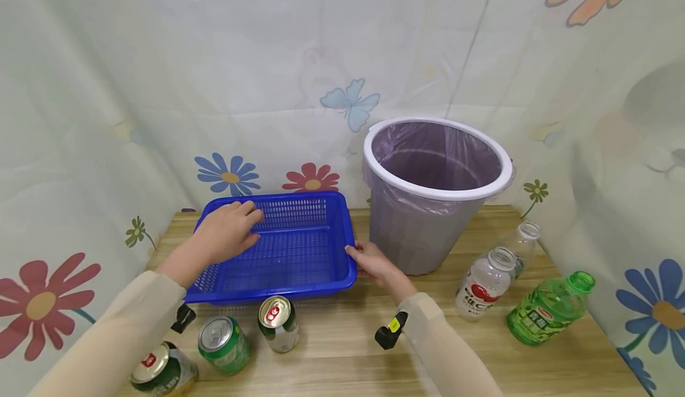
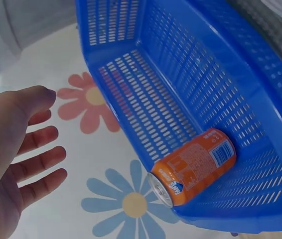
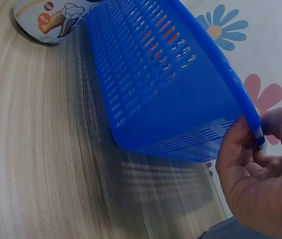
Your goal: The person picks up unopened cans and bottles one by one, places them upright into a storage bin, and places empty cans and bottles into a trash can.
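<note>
A blue plastic basket (image 1: 278,260) stands on the wooden table. My right hand (image 1: 374,261) grips its right rim, thumb on one side and fingers on the other, plain in the right wrist view. Over the basket's left part hovers my left hand (image 1: 227,233), fingers loosely bent and holding nothing. An orange drink can (image 2: 196,167) lies on its side inside the basket in the left wrist view; from the head, the left hand and forearm mostly cover it.
A silver-topped green can (image 1: 223,344), a gold-topped can (image 1: 278,324) and another gold-topped can (image 1: 163,370) stand before the basket. To the right are a lined trash bin (image 1: 417,230), a green bottle (image 1: 551,308), a clear labelled bottle (image 1: 484,284) and another clear bottle (image 1: 521,242).
</note>
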Available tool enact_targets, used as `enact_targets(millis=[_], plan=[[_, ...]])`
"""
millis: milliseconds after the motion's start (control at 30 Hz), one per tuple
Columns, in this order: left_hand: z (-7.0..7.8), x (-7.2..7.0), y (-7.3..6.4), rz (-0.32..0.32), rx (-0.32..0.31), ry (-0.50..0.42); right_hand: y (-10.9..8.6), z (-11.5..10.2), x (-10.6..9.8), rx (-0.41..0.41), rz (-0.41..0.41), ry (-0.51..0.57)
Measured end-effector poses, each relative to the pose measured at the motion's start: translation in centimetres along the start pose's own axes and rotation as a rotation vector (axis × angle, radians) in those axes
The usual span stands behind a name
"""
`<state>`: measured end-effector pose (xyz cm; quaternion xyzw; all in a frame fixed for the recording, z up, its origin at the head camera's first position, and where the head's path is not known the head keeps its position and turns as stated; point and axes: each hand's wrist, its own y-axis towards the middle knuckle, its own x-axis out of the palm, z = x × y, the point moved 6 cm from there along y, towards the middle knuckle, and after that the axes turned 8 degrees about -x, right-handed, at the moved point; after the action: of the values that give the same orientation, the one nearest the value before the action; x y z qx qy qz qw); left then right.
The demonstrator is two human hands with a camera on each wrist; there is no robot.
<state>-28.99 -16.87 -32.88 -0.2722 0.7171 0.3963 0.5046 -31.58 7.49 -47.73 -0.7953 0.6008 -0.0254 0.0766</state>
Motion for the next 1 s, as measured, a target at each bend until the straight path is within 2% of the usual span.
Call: enact_targets(millis=[100,400,700,1000], plan=[[0.4,-0.3,-0.5,0.020,0.012,-0.003,0.0,0.1,0.0,0.007,0.003,0.005],[0.9,-0.7,-1.9,0.027,0.009,-0.042,-0.3,-0.3,-0.1,0.001,-0.011,0.004],[1.9,-1.5,-4.3,0.055,0.025,-0.083,-0.1,0.0,-0.2,0.005,-0.009,0.000],[2.5,-1.4,-6.2,0.072,0.027,-0.112,0.1,0.1,-0.2,0.005,-0.011,0.007]])
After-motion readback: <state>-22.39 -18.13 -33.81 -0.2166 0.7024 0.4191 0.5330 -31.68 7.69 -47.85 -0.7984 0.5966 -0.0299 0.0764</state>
